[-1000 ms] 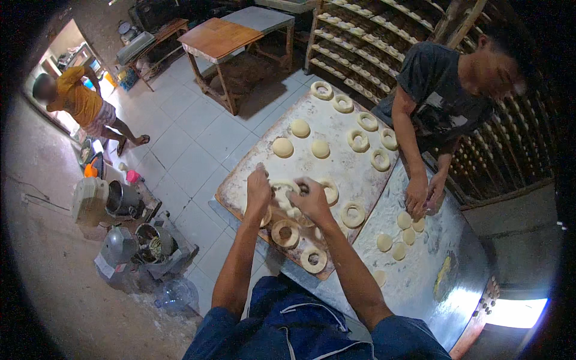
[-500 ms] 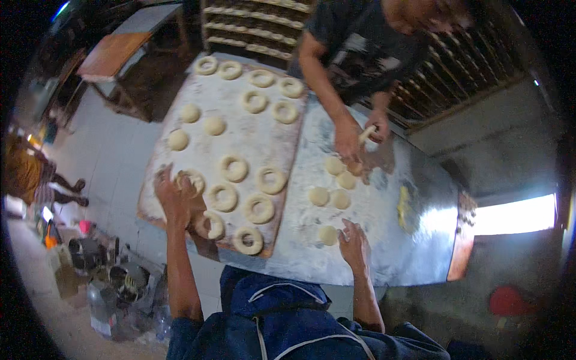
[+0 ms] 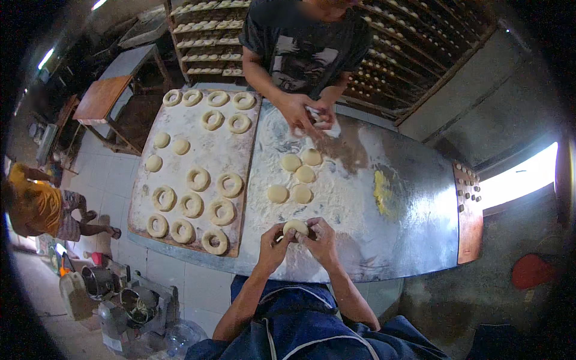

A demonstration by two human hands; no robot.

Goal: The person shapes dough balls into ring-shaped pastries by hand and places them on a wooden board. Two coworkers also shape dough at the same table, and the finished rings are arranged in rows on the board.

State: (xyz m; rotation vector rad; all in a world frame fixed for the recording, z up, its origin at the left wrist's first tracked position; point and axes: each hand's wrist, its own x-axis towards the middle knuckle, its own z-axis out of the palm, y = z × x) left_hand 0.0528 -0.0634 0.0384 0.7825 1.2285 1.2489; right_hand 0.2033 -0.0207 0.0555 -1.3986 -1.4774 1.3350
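Observation:
Close to the table's near edge, my left hand (image 3: 274,247) and my right hand (image 3: 321,242) grip a small piece of pale dough (image 3: 296,227) between them. The fingers press into it from both sides, and its lower part is hidden by them. Just beyond lie several flattened dough rounds (image 3: 302,193) on the floured metal table (image 3: 414,234). To my left, several dough rings (image 3: 191,205) rest on a floured board (image 3: 144,207), along with three plain dough rounds (image 3: 181,146).
Across the table, a co-worker's hands (image 3: 309,117) work close together at the far edge. Behind stand racks (image 3: 211,43) of shaped dough. A yellow smear (image 3: 382,192) marks the table's right part. At the right end sits a brown board (image 3: 471,237) with small pieces.
My left hand has left the board's dough rings and come right to join my right hand. Both now hold a dough piece lifted from the near table. The co-worker's hands have drawn back from the rounds.

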